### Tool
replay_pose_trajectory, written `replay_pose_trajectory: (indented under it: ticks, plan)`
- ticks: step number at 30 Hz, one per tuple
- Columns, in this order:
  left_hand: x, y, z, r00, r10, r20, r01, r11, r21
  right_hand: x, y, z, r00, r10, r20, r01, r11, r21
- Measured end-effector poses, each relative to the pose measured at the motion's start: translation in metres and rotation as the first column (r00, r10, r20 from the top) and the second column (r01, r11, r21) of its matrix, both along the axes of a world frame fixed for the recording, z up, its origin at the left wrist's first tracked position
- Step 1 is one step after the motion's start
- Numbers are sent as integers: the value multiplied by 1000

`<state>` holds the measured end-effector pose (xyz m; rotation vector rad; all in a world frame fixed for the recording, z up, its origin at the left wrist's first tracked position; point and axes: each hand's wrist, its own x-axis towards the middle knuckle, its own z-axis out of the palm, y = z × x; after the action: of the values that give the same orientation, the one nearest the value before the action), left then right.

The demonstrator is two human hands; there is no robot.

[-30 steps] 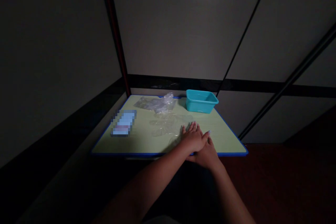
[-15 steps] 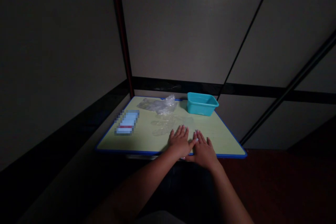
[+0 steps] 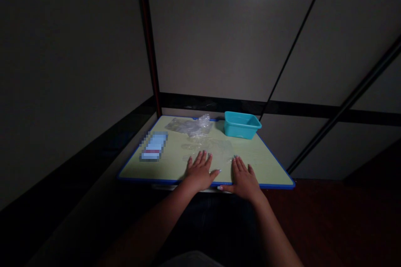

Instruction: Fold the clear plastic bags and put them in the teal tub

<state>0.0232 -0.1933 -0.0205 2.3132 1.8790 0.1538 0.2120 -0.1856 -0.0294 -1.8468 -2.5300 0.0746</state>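
Clear, thin plastic forms the glove [image 3: 221,147], which lies flat around the middle of the tabletop [image 3: 266,169], its finger shapes pointing toward the left edge and its wider part toward the right edge. The left hand [image 3: 199,173] is palm down over the near edge, with its fingers spread and its thumb stretched out toward the right hand [image 3: 246,181]; its fingertips reach over the near side of the glove. The right hand is also palm down over the near edge, to the right of centre. Its middle fingers are pressed together, the little finger stands apart, and the thumb points left along the edge. Its fingertips are just beside the glove's right end; whether they touch it, I cannot tell. The 2 hands are apart, and neither grips anything.

Beyond the glove, a crumpled clear plastic bag [image 3: 189,127] lies along the far edge, left of centre, with a bunched part standing up. A turquoise plastic tub [image 3: 239,129] stands upright at the far right corner. Near the left edge lies a pale blue, oblong item [image 3: 154,147], blurred into squares. Blue trim [image 3: 144,180] runs around the tabletop. Behind it rises a grey wall [image 3: 219,41] with a black band [image 3: 232,104], and a dark red floor [image 3: 313,217] shows at the right.
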Motion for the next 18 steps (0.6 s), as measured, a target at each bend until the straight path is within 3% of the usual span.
replay_pose_trajectory:
  ticks: [12,15,18]
  plan:
    - [-17,-9,-7,1000,-12,-29,13,998,63,13,-15,1,999,12,-40,-11,999,30]
    - [-12,-9,0,1000,-22,-15,23,998,66,18,-8,12,997,-18,-80,18,1000,4]
    - [0,-5,12,998,-59,12,58,994,88,17,16,26,993,-62,-98,67,997,45]
